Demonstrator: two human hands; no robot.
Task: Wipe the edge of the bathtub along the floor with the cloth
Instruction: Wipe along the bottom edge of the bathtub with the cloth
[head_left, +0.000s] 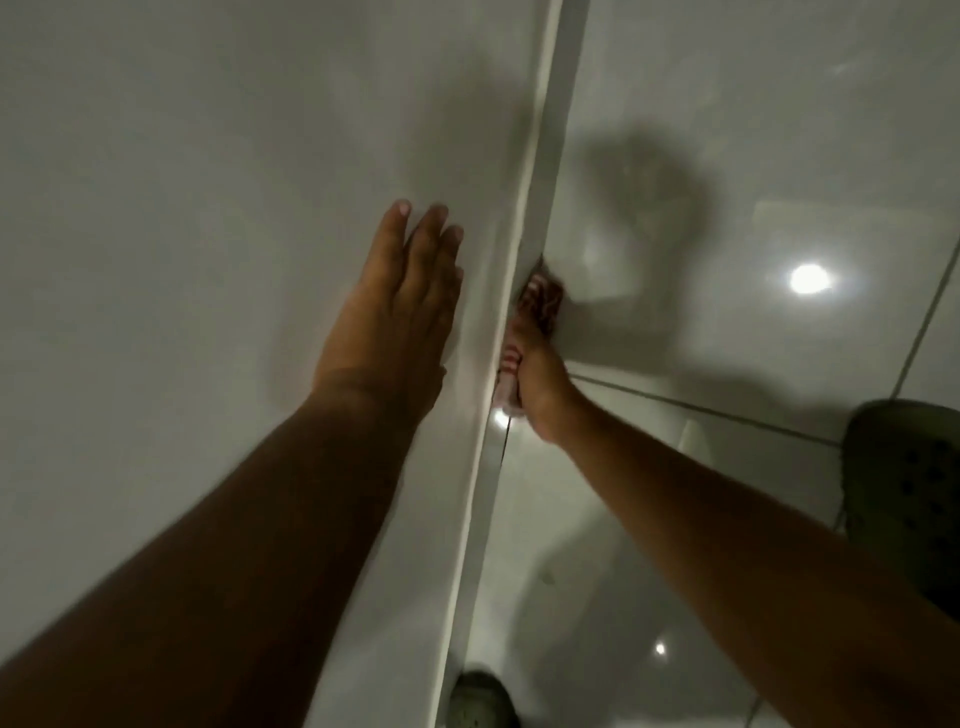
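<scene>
- While the left hand (400, 306) is lying flat on the white bathtub (208, 208), its fingers (415, 228) straight and pressed together, it appears to be bracing the person leaning over the rim.
- Down past that rim, the right hand (537, 387) is reaching to where the tub's outer wall is meeting the glossy tiled floor (727, 156), and its fingers are curling shut around a red-and-white striped cloth (540, 299).
- Part of the cloth is sticking out ahead of the fist, lying against the tub's lower edge (543, 197) just above the floor; whether it is pressing firmly there I cannot tell, as the picture is blurring.
- Judging by this, the wiping stroke itself is under way, roughly midway along the visible edge.
- Next, the move is calling for sliding the cloth farther along the seam while keeping it tucked into the corner between tub and floor, with steady pressure.
- Two dark green shoes (904, 493) are standing on the tiles nearby, well clear of the cloth.
</scene>
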